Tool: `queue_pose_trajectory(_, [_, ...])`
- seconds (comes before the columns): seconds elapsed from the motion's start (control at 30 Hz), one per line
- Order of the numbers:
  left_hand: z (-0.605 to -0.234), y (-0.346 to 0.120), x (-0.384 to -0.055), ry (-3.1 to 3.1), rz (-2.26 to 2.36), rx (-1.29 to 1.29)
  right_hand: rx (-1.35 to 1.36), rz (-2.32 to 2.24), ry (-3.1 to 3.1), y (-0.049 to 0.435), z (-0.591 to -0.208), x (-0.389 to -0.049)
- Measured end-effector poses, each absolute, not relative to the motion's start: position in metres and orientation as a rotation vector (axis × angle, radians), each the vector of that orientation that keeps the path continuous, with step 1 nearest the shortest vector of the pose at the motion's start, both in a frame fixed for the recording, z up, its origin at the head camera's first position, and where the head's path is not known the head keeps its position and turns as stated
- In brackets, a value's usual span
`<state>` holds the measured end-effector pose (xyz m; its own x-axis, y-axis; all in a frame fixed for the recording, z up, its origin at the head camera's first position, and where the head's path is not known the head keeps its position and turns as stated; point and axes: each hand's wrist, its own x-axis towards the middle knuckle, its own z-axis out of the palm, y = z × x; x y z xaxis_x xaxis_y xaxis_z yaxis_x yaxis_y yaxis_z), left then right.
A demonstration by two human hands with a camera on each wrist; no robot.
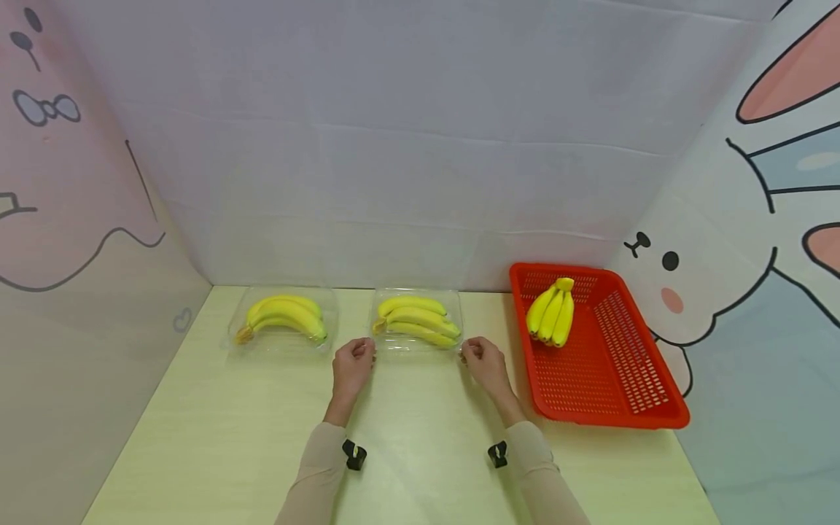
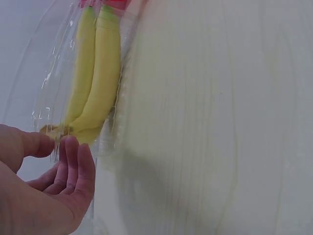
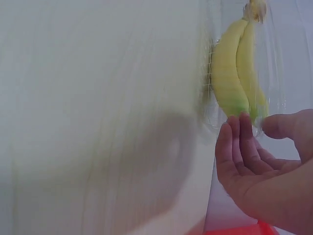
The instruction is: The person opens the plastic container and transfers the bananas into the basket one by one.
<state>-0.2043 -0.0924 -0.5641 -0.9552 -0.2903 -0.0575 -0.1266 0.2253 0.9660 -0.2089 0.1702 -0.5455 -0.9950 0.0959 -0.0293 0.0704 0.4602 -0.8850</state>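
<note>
Presently, the left hand (image 1: pixel 351 368) and right hand (image 1: pixel 487 366) each pinch a near corner of the middle clear container (image 1: pixel 454 305). It encloses a banana bunch (image 1: pixel 420 319) and sits on the table (image 1: pixel 407 437), between a second filled container (image 1: pixel 329 305), left, and a red basket (image 1: pixel 577 397) bearing another bunch (image 1: pixel 552 313), right.

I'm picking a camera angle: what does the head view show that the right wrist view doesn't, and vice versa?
Only head: the left hand, left container and banana bunch in the red basket. Only right wrist: the palm of the right hand. Both: that hand, the middle container, its bananas, the table and part of the basket.
</note>
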Motion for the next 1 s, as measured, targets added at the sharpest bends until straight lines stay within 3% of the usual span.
queue_pose_trajectory(0.43, [-0.5565, -0.0925, -0.2033, -2.283, -1.992, 0.557, -0.365, 1.937, -2.596, 0.1705, -0.5467, -0.2147])
queue_pose_trajectory(1.0, [-0.5567, -0.0963, -0.2023, -2.188, -2.193, 0.64, -0.388, 2.029, -2.542, 0.1723, -0.5444, -0.2125])
